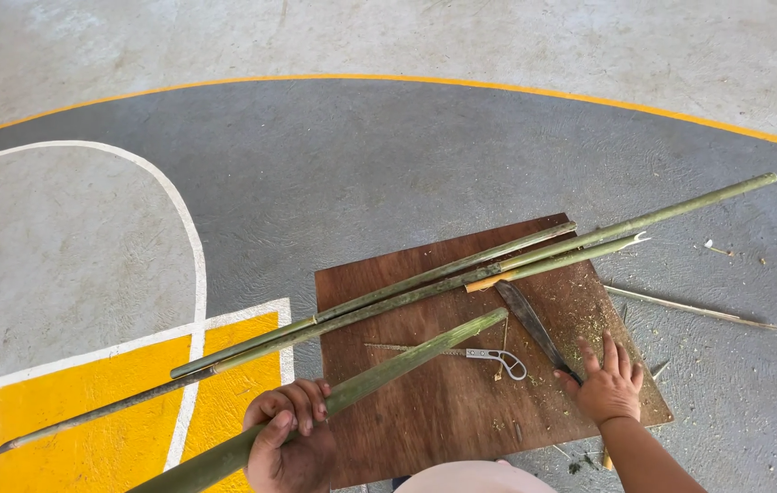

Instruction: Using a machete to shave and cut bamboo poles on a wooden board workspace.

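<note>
My left hand (290, 440) grips a thick green bamboo pole (407, 361) that slants up to the right over a brown wooden board (434, 411). My right hand (609, 383) rests with fingers spread on the board's right side, over the handle end of a long dark knife (527, 319). A small metal saw (462, 351) with a loop handle lies on the board between my hands. Several thinner bamboo strips (388, 297) lie diagonally across the board's far side and out onto the floor.
The floor is grey painted concrete with white and orange curved lines and a yellow patch (69, 411) at lower left. A thin sliver of bamboo (690, 308) and small shavings lie right of the board.
</note>
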